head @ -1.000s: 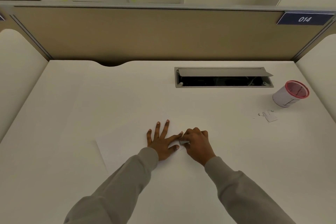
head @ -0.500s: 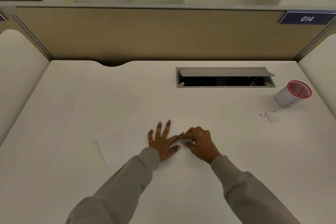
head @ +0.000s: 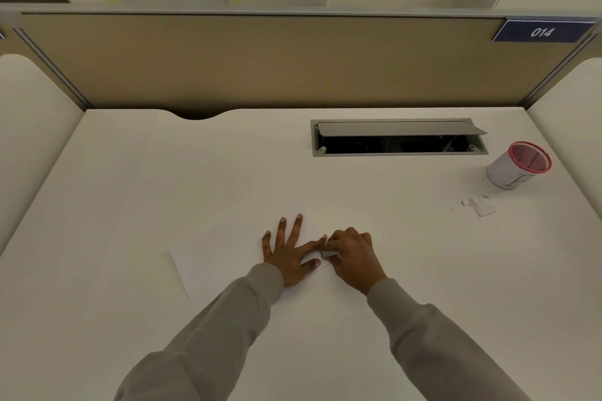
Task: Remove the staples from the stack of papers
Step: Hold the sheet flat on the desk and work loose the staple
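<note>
As L hand pins papers, R hand grips left-pointing tool

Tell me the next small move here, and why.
Probably lever the small grey tool up to pull the staple: the right hand grips it on the papers beside the left hand, which presses them flat. The staple itself is too small to see.
</note>
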`<state>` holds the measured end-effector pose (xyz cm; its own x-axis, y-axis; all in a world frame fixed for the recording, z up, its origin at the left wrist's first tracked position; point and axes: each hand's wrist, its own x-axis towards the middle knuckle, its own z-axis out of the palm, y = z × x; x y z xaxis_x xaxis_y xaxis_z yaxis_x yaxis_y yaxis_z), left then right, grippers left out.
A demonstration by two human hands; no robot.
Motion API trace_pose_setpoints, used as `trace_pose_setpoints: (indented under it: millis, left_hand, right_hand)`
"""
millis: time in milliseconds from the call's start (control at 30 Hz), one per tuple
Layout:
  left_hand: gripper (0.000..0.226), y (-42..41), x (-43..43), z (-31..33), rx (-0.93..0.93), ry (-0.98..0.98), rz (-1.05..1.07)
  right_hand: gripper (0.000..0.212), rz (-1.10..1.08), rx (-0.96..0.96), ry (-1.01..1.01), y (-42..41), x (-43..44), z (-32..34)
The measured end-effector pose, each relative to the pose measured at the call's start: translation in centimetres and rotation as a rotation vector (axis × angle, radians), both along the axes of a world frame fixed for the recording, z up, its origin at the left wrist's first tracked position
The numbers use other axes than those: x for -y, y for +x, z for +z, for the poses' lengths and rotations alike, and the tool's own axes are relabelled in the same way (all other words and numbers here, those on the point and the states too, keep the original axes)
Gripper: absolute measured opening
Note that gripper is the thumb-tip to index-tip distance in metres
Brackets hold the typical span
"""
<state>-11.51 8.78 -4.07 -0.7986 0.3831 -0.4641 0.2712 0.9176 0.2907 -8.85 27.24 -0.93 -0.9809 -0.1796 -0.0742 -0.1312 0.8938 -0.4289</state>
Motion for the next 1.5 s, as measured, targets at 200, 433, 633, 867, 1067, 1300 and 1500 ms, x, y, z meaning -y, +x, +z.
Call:
trace_pose_setpoints:
  millis: [200,433,633,867,1067,1300,1500]
  left_hand:
    - [0.054,0.0,0.0,0.1,-0.002,-0.016,-0.005]
    - [0.055,0.0,0.0,0.5,0.009,-0.016,-0.012]
    - [0.054,0.0,0.0,0.2,0.012,0.004,0.005]
    - [0.049,0.8,-0.9,0.4,-0.047,0.044,0.106]
    - [0.048,0.7,-1.4,0.7,-0.050,0.039,0.129]
    - [0.046,0.8,-1.6,0.6,-0.062,0.037,0.150]
    - [0.046,0.8,-1.7,0.8,-0.049,0.050,0.162]
  right_hand:
    - [0.025,0.043,0.054,-0.027,-0.7,-0.5,0.0]
    - [0.025,-0.011,0.045,-0.045,-0.5,-0.9,-0.2]
    - [0.021,-0.060,0.075,-0.049,-0.4,-1.2,-0.4]
    - [0.020,-0.109,0.045,-0.161,-0.4,-1.3,-0.5]
    - [0.017,-0.162,0.036,-0.189,0.0,-1.5,-0.9]
    - [0.021,-0.179,0.038,-0.204,0.3,-1.5,-1.3]
    - [0.021,-0.197,0.018,-0.204,0.6,-1.4,-1.3]
